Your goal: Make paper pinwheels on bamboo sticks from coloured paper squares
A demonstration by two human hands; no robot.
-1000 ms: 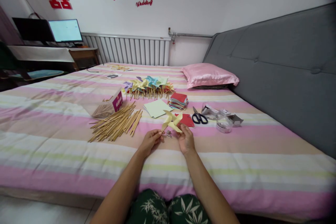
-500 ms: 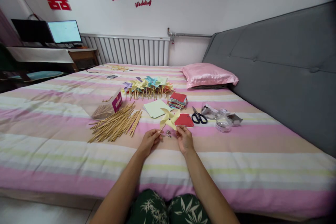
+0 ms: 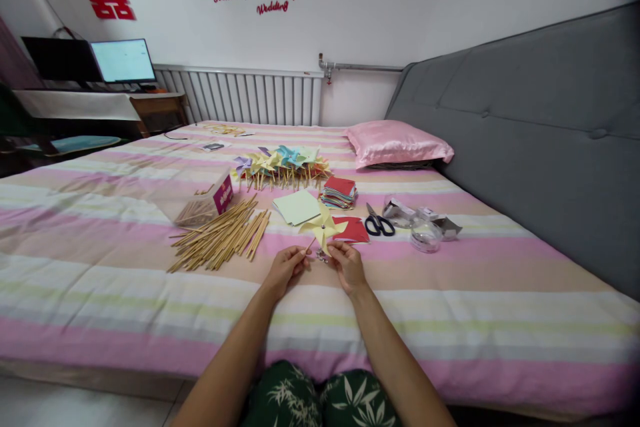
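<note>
At the centre of the frame, you hold a yellow paper pinwheel [image 3: 323, 227] just above the striped bed [image 3: 100, 267]. Your left hand [image 3: 286, 268] has its grip closed on the thin stick below the sails, and your right hand [image 3: 347, 265] pinches the pinwheel's lower edge near the hub. The step in hand looks like fixing the sails to the stick; next you would need a steady push at the hub. Loose sticks [image 3: 220, 235] lie left of centre, scissors [image 3: 379, 222] right of centre.
</note>
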